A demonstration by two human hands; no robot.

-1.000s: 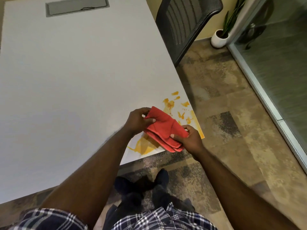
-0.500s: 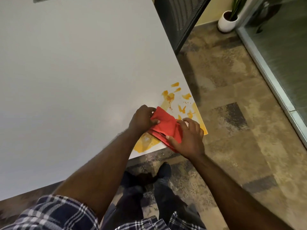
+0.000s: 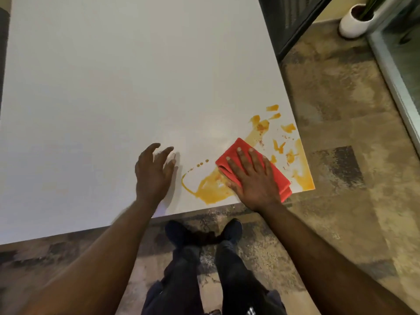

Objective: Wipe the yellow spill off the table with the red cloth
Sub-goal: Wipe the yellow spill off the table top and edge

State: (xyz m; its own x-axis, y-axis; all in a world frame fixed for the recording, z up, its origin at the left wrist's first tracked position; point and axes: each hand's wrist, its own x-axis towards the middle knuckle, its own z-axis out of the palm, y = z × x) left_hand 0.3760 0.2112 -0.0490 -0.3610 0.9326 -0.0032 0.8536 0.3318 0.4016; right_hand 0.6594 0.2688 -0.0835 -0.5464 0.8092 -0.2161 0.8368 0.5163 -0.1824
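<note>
A folded red cloth [image 3: 278,176] lies flat on the near right corner of the white table [image 3: 113,87]. My right hand [image 3: 252,180] presses down on it with fingers spread. The yellow spill [image 3: 211,189] spreads around the cloth: a pool to its left near the front edge, splashes behind it and a streak along the right edge. My left hand [image 3: 154,173] hovers just left of the spill, fingers apart, holding nothing.
The table's front edge runs just below both hands, and its right edge lies beside the cloth. A dark mesh chair [image 3: 286,21] stands at the table's far right. A white plant pot [image 3: 352,21] sits on the floor by a glass door frame [image 3: 395,73].
Both hands held the cloth above the spill before. Now the cloth lies on the table under my right palm, and my left hand has let go and moved left.
</note>
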